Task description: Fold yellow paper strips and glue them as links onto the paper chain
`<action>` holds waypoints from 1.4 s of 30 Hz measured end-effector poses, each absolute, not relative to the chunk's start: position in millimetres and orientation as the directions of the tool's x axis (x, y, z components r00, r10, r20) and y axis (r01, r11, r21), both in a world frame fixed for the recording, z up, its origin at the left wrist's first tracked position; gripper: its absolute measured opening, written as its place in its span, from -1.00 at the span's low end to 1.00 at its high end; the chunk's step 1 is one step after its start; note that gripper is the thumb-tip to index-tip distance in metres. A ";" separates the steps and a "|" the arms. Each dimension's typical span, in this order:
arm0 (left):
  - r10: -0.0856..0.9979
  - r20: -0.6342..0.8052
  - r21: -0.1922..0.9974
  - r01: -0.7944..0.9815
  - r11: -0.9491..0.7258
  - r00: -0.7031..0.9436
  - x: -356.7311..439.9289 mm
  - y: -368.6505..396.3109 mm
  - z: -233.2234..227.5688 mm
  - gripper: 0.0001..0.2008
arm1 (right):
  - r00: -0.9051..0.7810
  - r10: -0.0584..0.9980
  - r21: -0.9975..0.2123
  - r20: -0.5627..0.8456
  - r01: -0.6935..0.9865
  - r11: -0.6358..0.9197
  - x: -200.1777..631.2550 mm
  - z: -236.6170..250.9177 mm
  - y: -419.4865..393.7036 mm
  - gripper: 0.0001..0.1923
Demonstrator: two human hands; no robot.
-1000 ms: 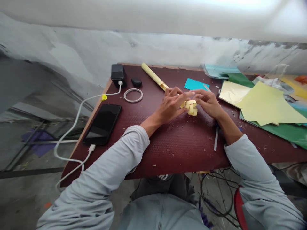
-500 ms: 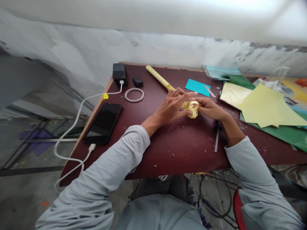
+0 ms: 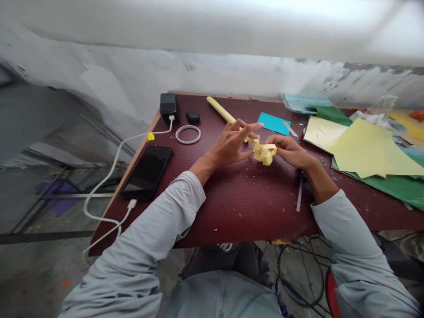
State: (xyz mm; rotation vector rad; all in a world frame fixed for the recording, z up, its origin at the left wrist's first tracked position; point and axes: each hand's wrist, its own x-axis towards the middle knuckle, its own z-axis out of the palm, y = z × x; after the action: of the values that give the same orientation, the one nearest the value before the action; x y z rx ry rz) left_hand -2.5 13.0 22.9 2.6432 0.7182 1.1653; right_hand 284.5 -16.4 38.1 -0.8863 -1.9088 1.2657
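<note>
A dark red table [image 3: 251, 207] is standing against a stained, peeling grey-white wall [image 3: 132, 75]. Soft daylight is falling across it, and a grey concrete floor [image 3: 29, 269] is showing beneath.

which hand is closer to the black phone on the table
Left. The left hand is at the table's middle, with bare tabletop between it and the black phone near the left edge. The right hand is further right, beyond the yellow paper strip both hands work.

A black phone [image 3: 147, 172] is lying at the left of the table [image 3: 251, 207], charging by a white cable [image 3: 109, 176]; coloured paper sheets [image 3: 367, 150] are lying at the right.
</note>
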 end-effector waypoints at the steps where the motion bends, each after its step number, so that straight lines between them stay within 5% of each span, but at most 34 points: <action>1: 0.490 0.645 0.329 0.365 -0.871 0.587 0.6 11.8 22.4 -0.25 | -0.535 0.829 -0.941 0.162 0.169 0.293 284.6 38.0 -16.5 -0.71; 11: 0.561 0.606 0.351 0.443 -0.825 0.564 1.6 20.3 10.6 -0.17 | -0.484 0.860 -0.975 0.162 0.057 0.215 284.8 35.5 -16.7 -0.76; 20: 0.576 0.635 0.369 0.452 -0.812 0.514 3.6 27.7 4.7 -0.32 | -0.452 0.880 -0.990 0.144 -0.074 0.124 281.7 37.5 -20.3 -0.75; 28: 0.557 0.579 0.367 0.419 -0.830 0.596 -1.0 31.3 -5.6 0.11 | -0.375 0.915 -0.982 0.148 -0.163 0.092 280.4 41.3 -23.7 -0.74; 35: 0.577 0.606 0.395 0.423 -0.816 0.547 -0.4 33.1 -3.1 -0.14 | -0.255 0.959 -0.980 0.124 -0.183 0.078 281.0 43.3 -21.6 -0.72; 42: 0.614 0.603 0.376 0.498 -0.781 0.509 -3.0 31.6 9.7 -0.64 | -0.118 0.991 -0.975 -0.058 -0.208 -0.081 289.9 44.3 -11.2 -0.70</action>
State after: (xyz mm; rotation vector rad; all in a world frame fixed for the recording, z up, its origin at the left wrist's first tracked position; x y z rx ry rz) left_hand -3.0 31.6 9.7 2.5922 0.9636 1.1304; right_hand 289.9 -11.2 44.3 -1.0436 -1.0935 1.4358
